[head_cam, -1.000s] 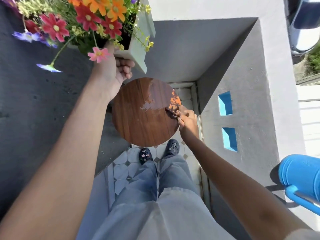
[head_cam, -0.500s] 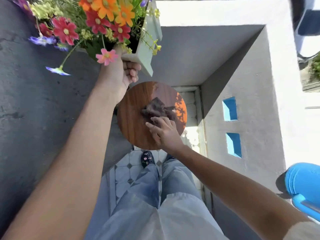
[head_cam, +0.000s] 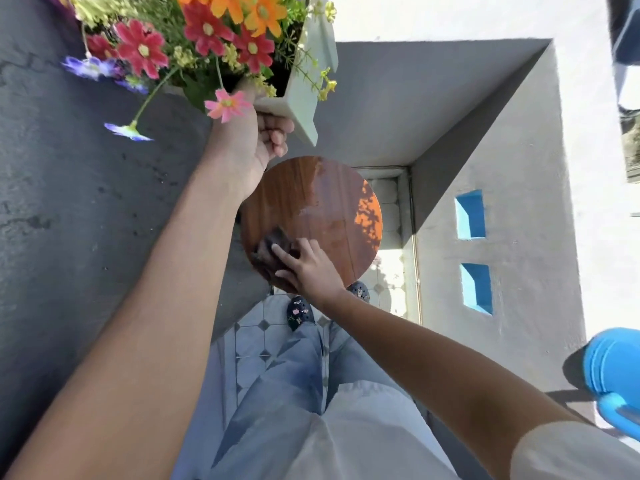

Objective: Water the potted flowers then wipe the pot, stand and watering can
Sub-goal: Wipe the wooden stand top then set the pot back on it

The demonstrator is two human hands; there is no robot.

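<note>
My left hand (head_cam: 254, 140) grips the bottom of a pale green pot (head_cam: 306, 98) full of red, orange, pink and purple flowers (head_cam: 207, 36), holding it up in the air above the stand. The round brown wooden stand (head_cam: 329, 216) is below, with wet streaks on its top. On the stand's near left part my right hand (head_cam: 306, 268) presses a dark cloth (head_cam: 268, 247) flat against the wood. A blue watering can (head_cam: 613, 379) sits on the grey wall top at the lower right, partly cut off by the frame edge.
A dark grey wall (head_cam: 69, 220) rises on the left. A light grey wall (head_cam: 519, 202) with two blue openings runs on the right. My legs and dark shoes (head_cam: 299, 311) stand on a tiled floor (head_cam: 256, 341) below the stand.
My right hand has swept the cloth across the stand top from its right edge to the near left part. The lifted pot stays in my left hand.
</note>
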